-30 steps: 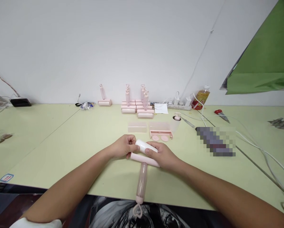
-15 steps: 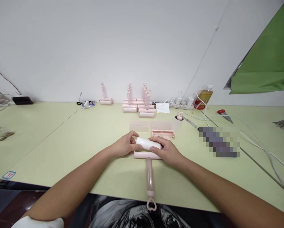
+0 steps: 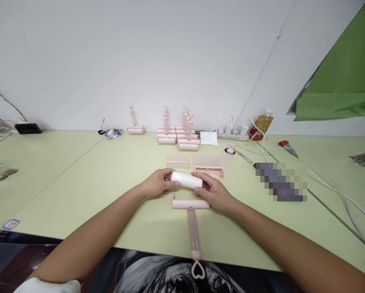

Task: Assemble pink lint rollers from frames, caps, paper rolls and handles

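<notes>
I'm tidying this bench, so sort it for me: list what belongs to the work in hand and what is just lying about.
In hand:
- white roll, held at its ends by the left hand and right hand
- pink roller frame with handle, just under the roll

Lying about:
- finished pink rollers by the wall
- clear covers
- bottle
- power strip
- red-handled tool

Smooth white paper-like roll (image 3: 187,179), glossy pink plastic roller frame (image 3: 190,203) just below with translucent handle (image 3: 194,230), on matt pale-green table (image 3: 94,179).
</notes>
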A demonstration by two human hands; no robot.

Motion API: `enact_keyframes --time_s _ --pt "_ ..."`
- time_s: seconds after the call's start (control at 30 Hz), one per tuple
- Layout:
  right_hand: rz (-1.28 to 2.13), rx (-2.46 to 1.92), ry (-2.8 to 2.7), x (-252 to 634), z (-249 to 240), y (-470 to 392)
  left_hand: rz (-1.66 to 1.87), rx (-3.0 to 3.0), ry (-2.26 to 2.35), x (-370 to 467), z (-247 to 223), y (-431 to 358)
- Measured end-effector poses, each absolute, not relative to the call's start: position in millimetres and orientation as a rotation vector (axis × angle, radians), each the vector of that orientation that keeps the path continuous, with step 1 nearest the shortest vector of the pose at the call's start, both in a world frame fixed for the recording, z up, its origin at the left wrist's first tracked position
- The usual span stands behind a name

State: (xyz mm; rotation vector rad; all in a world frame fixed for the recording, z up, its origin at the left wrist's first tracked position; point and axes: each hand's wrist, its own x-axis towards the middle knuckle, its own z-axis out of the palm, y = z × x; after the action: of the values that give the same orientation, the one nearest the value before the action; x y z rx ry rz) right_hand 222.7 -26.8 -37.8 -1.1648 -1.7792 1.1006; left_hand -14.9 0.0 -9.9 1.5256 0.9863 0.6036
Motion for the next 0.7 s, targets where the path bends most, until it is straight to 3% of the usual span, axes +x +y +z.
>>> enact_keyframes --time_s 0.7 --pt "1.195 -1.13 -1.727 228 -34 -20 0.662 1.415 1.05 -20 -14 7"
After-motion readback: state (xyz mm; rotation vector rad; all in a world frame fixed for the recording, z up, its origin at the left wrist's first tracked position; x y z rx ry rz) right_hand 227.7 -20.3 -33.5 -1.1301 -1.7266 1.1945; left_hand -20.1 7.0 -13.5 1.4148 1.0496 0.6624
